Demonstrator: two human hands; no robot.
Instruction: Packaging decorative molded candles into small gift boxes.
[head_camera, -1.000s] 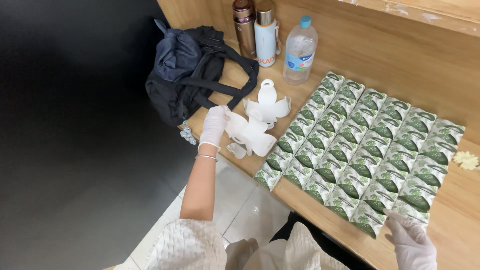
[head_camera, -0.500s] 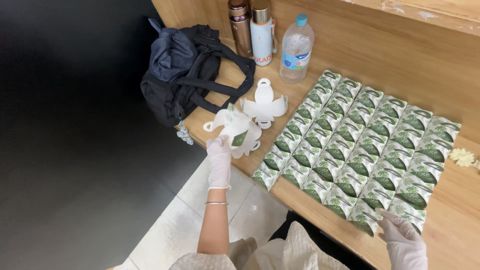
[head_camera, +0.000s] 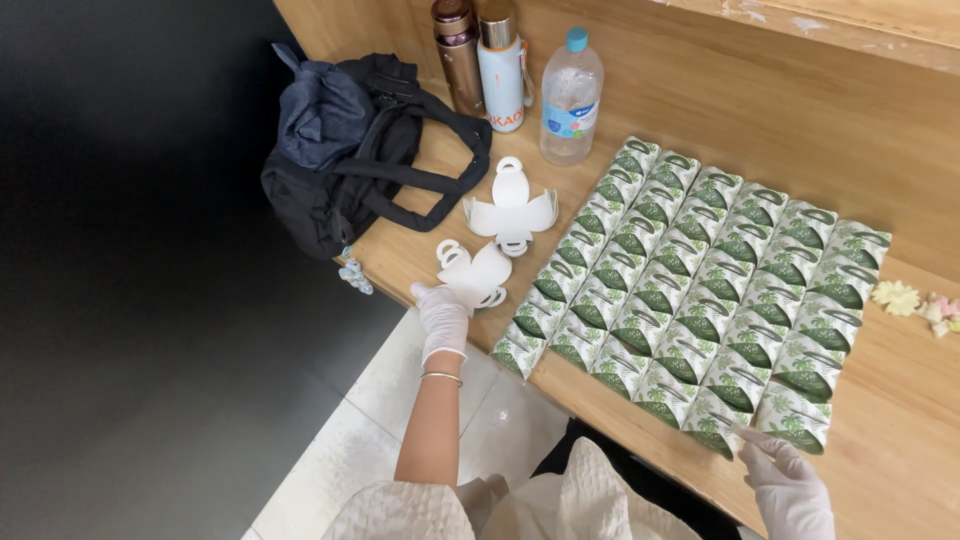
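- Your left hand (head_camera: 443, 318), in its white glove, has drawn back from the pile of flat white die-cut card blanks toward the near edge of the wooden worktop (head_camera: 920, 400); a second ago it reached in among them.
- You now hold one unfolded white card blank (head_camera: 473, 274), pulled away from the rest and toward you.
- Only one other white card blank (head_camera: 511, 205) lies spread flat where the heap was.
- Your right hand (head_camera: 790, 485), also gloved, has moved up to touch the nearest leaf-printed folded box (head_camera: 797, 420) at the row's corner.
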